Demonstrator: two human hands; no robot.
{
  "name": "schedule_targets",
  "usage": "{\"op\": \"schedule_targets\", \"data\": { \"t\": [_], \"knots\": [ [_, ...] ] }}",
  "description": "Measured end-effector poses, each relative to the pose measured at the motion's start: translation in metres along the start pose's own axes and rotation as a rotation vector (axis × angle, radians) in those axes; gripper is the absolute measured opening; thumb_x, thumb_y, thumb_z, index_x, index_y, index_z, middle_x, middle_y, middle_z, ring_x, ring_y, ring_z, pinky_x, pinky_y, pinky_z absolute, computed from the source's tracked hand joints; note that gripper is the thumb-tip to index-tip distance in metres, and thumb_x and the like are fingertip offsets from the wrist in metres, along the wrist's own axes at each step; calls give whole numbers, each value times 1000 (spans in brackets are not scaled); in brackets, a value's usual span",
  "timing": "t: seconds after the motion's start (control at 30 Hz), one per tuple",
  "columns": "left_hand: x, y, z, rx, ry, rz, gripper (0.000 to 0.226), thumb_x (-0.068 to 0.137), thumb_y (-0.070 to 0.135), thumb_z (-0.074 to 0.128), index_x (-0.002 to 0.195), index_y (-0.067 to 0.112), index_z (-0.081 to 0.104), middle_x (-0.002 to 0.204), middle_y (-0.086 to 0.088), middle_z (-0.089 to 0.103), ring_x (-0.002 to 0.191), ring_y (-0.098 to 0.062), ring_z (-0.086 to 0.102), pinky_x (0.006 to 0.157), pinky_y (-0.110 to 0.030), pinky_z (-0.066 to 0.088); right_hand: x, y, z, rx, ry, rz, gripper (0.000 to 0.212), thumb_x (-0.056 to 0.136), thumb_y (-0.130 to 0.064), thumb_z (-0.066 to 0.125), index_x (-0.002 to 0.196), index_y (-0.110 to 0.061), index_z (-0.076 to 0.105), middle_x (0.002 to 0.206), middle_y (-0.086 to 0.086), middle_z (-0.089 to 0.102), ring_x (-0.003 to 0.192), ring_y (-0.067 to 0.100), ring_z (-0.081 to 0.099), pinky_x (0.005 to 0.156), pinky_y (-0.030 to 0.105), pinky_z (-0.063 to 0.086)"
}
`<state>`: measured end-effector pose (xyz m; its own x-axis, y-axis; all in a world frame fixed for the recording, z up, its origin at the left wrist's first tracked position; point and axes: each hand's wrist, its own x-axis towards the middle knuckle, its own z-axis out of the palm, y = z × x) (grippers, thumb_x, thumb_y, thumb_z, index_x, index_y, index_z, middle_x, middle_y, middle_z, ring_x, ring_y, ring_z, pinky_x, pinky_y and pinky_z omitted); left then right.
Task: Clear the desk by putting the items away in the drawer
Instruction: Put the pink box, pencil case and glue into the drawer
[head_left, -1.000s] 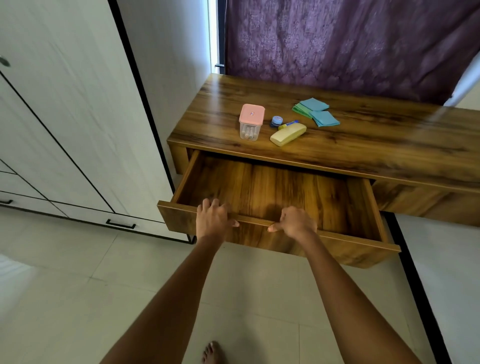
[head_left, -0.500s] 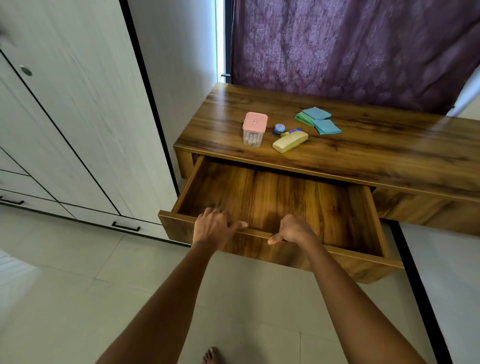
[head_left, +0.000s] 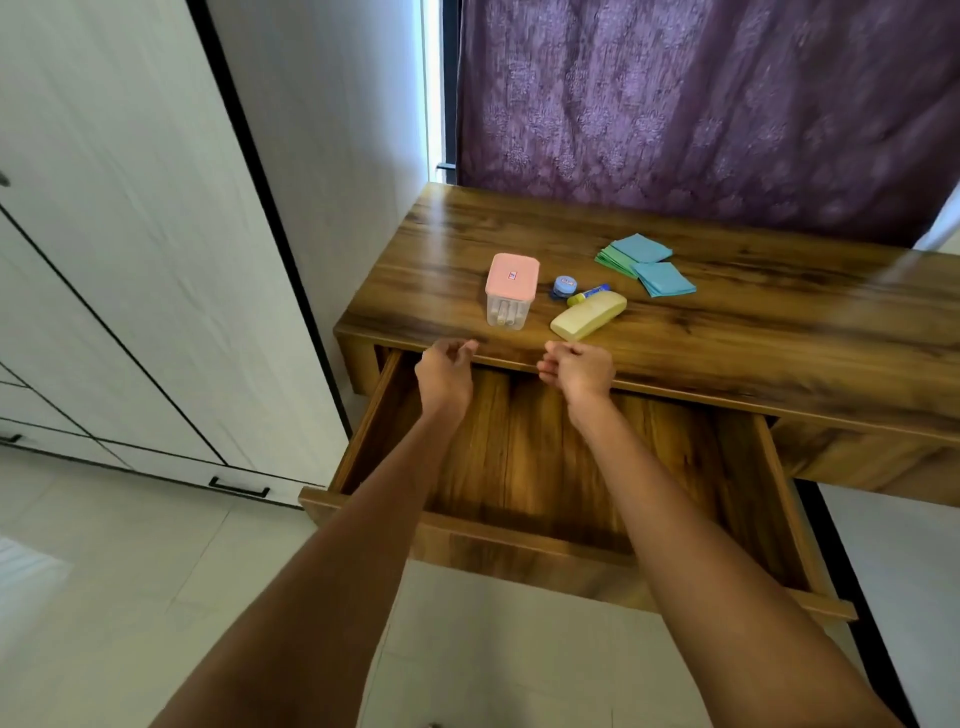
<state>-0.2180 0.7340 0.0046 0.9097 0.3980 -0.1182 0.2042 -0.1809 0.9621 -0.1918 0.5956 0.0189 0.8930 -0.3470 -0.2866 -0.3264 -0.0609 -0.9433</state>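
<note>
Both hands have left the drawer: left hand and right hand hover, fingers loosely curled, holding nothing, near one box, one case, two tubes.

A wooden drawer stands pulled open beneath the desk, where a pink-lidded box, yellow case, small blue jar and teal cloths cluster near the front edge.

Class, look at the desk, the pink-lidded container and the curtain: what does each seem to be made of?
Desk: wood or wood-look laminate, given its brown grain and soft sheen. Pink-lidded container: plastic, given its clear see-through body and opaque matte lid. Curtain: woven fabric, given its purple folds and faint pattern.
</note>
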Motion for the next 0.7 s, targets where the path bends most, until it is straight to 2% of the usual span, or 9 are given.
{"op": "schedule_targets", "data": {
  "t": [0.13, 0.23, 0.33, 0.43, 0.6, 0.7],
  "knots": [
    [47, 14, 23, -81, -9, -52, 29, 96, 23, 52, 119, 7, 61, 107, -7, 69, 95, -18, 66, 82, -28, 53, 39, -23, 32, 114, -1, 84, 22, 90, -14, 63, 109, -2, 65, 83, 4, 67, 74, 14, 66, 75, 29, 60],
    [78, 16, 38, -119, -4, -107, 28, 96, 23, 53, 119, 9, 61, 110, -10, 68, 98, -23, 67, 88, -42, 56, 64, -30, 50, 126, 41, 116, 26, 89, -19, 66, 111, -6, 63, 97, 5, 69, 83, 15, 69, 78, 29, 59],
    [104, 17, 47, -121, 13, -130, 33, 96, 23, 52, 125, 7, 59, 116, -10, 65, 103, -23, 64, 88, -40, 56, 86, -31, 64, 77, 101, 114, 27, 87, -26, 68, 107, -8, 64, 104, 5, 70, 93, 19, 68, 86, 34, 56],
    [124, 16, 55, -110, 0, -136, 35, 95, 24, 54, 126, 8, 57, 117, -9, 65, 103, -21, 64, 81, -32, 57, 99, -30, 75, 43, 144, 95, 23, 86, -28, 69, 96, -7, 67, 103, 9, 72, 92, 22, 69, 86, 39, 57],
    [145, 15, 62, -177, -64, -218, 32, 92, 18, 59, 121, 5, 59, 114, -12, 67, 100, -25, 68, 78, -31, 59, 108, -28, 83, 5, 156, 64, 21, 87, -22, 68, 99, -5, 68, 102, 8, 71, 86, 20, 70, 78, 32, 59],
    [143, 14, 60, -215, -38, -222, 26, 92, 13, 58, 116, 4, 61, 112, -15, 68, 99, -29, 68, 73, -30, 59, 103, -27, 80, -28, 136, 36, 19, 87, -19, 67, 101, -5, 70, 100, 8, 72, 80, 17, 70, 77, 31, 58]
  ]
}}
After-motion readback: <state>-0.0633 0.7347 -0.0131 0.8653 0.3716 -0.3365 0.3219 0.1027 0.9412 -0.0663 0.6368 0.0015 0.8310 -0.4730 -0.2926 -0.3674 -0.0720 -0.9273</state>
